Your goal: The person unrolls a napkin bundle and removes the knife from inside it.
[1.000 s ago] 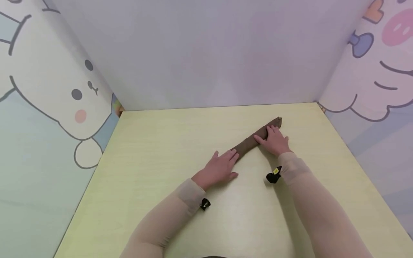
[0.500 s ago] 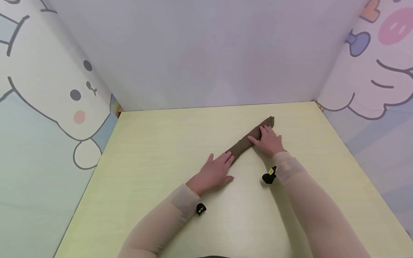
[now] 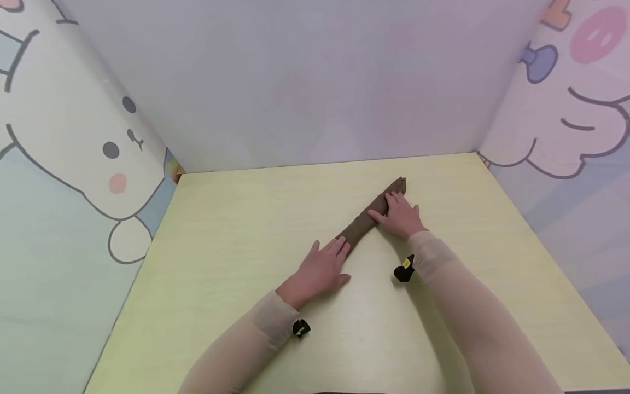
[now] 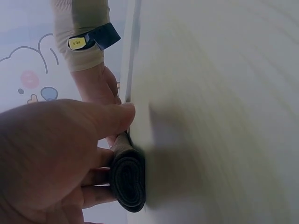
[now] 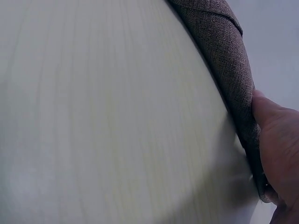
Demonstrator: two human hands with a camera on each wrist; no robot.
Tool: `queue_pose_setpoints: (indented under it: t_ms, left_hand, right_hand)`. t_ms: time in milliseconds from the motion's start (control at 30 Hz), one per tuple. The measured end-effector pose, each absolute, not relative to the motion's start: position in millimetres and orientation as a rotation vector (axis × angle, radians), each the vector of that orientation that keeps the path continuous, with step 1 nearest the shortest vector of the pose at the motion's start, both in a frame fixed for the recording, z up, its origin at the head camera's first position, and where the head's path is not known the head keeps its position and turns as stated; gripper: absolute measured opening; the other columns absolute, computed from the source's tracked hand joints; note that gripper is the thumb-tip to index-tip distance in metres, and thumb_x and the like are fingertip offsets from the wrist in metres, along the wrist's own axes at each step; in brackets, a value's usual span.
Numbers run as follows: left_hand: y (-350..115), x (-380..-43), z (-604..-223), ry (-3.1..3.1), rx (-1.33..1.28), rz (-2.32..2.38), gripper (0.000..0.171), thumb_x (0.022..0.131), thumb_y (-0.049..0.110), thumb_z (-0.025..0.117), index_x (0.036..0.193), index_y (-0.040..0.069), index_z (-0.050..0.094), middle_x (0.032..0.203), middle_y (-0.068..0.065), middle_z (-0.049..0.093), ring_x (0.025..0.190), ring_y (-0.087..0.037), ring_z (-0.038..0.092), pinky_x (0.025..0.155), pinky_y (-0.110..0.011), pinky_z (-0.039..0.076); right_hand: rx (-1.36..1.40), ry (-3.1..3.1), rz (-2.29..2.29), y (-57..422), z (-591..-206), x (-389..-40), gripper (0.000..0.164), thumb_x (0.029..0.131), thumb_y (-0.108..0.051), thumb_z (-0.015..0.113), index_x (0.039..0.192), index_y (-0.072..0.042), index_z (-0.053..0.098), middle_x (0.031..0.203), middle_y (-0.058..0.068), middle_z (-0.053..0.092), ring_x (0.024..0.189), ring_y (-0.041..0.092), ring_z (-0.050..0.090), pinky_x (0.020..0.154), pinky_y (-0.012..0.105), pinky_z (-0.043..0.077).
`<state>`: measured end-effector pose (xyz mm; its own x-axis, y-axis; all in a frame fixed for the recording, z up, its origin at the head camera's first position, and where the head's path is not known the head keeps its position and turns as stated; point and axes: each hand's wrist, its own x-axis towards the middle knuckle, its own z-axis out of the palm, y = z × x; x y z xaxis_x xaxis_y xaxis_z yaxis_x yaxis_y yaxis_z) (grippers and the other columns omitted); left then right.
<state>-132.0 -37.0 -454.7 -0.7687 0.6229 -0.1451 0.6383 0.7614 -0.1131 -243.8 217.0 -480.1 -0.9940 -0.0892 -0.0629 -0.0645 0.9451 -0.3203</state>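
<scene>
matt woven cloth roll (image 5: 222,51), smooth wood-grain tabletop (image 3: 236,219), glossy black plastic-looking wrist cameras (image 3: 403,272)

Brown roll (image 3: 361,225), L hand (image 3: 317,269) & R hand (image 3: 400,217) shifted leftwd (roll steeper).

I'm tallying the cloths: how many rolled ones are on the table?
1. The brown rolled cloth lies slanted on the table; the left hand touches its nearer end, the right hand its farther part. The sleeves hide some table, so another could be hidden.
</scene>
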Motion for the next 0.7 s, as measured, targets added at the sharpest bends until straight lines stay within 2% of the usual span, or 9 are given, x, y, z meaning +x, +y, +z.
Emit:
queue_pose_setpoints:
  t_ms: [133,267,333,467,533,700]
  left_hand:
    - [-40,-128,-452,2.863,1.041,-0.254,0.074,0.094,0.056,0.05,0.151,0.012,0.033,0.155,-0.004,0.031,0.14,-0.017,0.031,0.107,-0.051,0.03]
    - [-43,-126,-446,2.887,1.082,-0.265,0.07,0.093,0.054,0.054,0.146,0.011,0.042,0.149,-0.005,0.04,0.136,-0.018,0.039,0.105,-0.049,0.035]
    - [-44,-125,-444,2.905,1.108,-0.262,0.066,0.092,0.052,0.058,0.142,0.01,0.048,0.142,-0.005,0.048,0.128,-0.018,0.047,0.1,-0.046,0.039]
    - [-44,-126,-440,2.925,1.168,-0.29,0.059,0.089,0.05,0.063,0.132,0.01,0.057,0.12,-0.004,0.057,0.106,-0.017,0.059,0.084,-0.034,0.047]
    - [-44,-127,-439,2.923,1.187,-0.31,0.057,0.089,0.05,0.064,0.129,0.01,0.059,0.113,-0.003,0.058,0.098,-0.017,0.06,0.078,-0.031,0.047]
    - [-45,-129,-438,2.916,1.218,-0.244,0.049,0.085,0.048,0.069,0.116,0.01,0.065,0.101,-0.002,0.058,0.089,-0.016,0.06,0.075,-0.03,0.049]
  right_hand:
    - [-0.132,3.03,-0.506,214,-483,-244,0.095,0.09,-0.071,0.041,0.149,0.002,0.028,0.155,0.023,0.022,0.143,0.037,0.016,0.1,0.075,0.015]
    - [-0.158,3.025,-0.509,209,-483,-243,0.094,0.09,-0.069,0.042,0.15,0.002,0.028,0.155,0.023,0.022,0.143,0.037,0.017,0.1,0.074,0.016]
    - [-0.174,3.024,-0.512,206,-482,-242,0.093,0.09,-0.068,0.043,0.15,0.001,0.028,0.154,0.023,0.023,0.143,0.037,0.017,0.1,0.074,0.016]
    - [-0.189,3.025,-0.518,201,-482,-240,0.091,0.091,-0.067,0.045,0.15,0.0,0.028,0.155,0.022,0.023,0.144,0.036,0.016,0.101,0.073,0.016]
    - [-0.197,3.027,-0.519,199,-483,-240,0.091,0.091,-0.067,0.045,0.15,0.0,0.028,0.155,0.022,0.023,0.144,0.037,0.015,0.101,0.073,0.015]
    - [-0.229,3.02,-0.523,195,-481,-237,0.091,0.091,-0.066,0.046,0.15,0.001,0.028,0.154,0.022,0.024,0.144,0.037,0.015,0.102,0.073,0.016]
